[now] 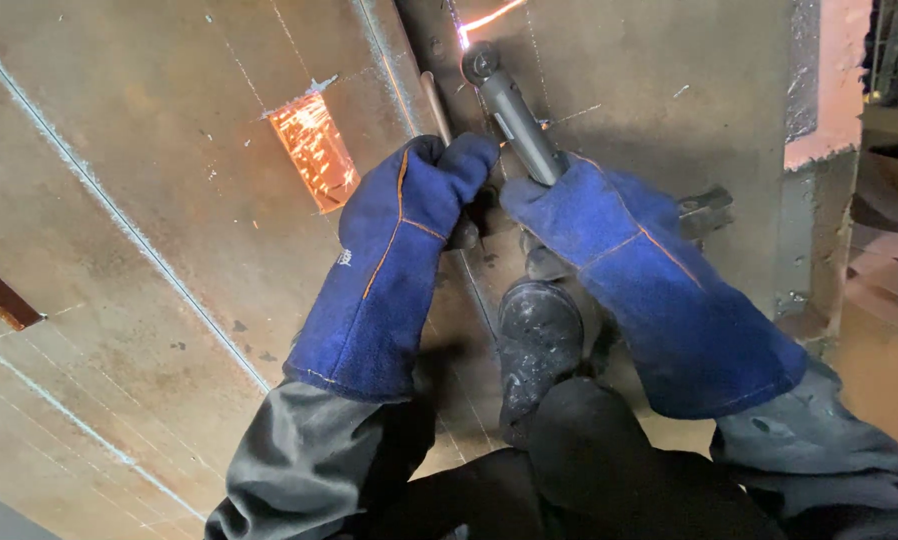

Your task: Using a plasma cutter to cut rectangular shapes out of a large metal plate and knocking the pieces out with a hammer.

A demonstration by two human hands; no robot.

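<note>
Two blue gloves on one grinder [514, 110], and sparks are flying! Right hand [589, 225] has its fingers clenched round the grey body, the lower end of the tool swallowed by the glove. Left hand [414, 205] curls its fingers tight just beside it, closed on something dark I can't make out, likely a side handle. Beyond the fingers sits the grinder's round head, pressed to the steel plate [169, 200], with a bright spark streak [484, 20] shooting off the top edge. Left of the fingers, an orange glowing patch [314, 150] shows on the plate. Below the fingers, a dusty black boot [539, 340] stands between the forearms. Grey sleeves run out of frame at the bottom.
</note>
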